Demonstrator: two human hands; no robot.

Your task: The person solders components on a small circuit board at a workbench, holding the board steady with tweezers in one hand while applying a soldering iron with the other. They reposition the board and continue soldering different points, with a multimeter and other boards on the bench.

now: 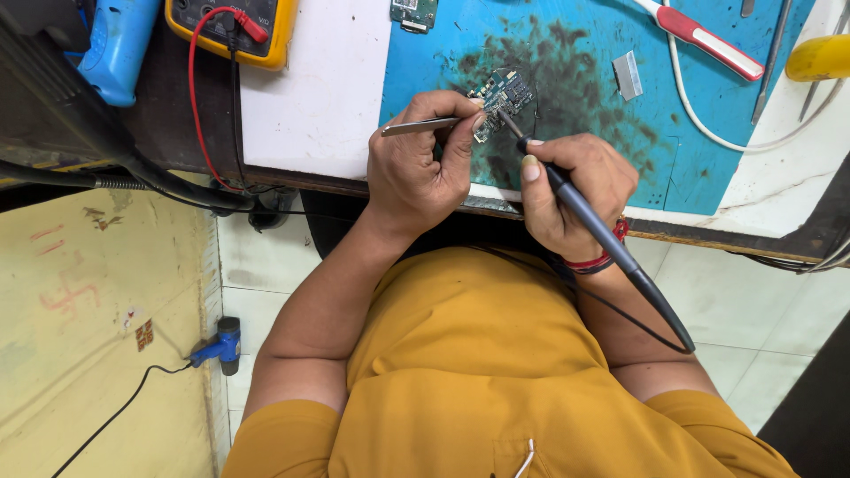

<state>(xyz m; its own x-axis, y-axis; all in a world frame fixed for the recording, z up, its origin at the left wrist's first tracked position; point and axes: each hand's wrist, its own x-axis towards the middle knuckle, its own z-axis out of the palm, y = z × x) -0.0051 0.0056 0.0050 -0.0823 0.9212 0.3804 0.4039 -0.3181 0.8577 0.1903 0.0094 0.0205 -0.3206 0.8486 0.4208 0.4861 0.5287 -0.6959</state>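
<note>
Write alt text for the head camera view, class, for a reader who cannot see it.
A person in a mustard shirt works on a small circuit board on a stained blue mat: the left hand holds tweezers to it, the right hand a soldering iron. A yellow multimeter lies beyond.

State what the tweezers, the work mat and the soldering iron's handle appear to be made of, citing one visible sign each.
Tweezers: bare metal, by the grey shine. Work mat: probably silicone or rubber; matte blue, stained dark. Soldering iron handle: likely dark plastic or rubber, smooth and dull.
</note>
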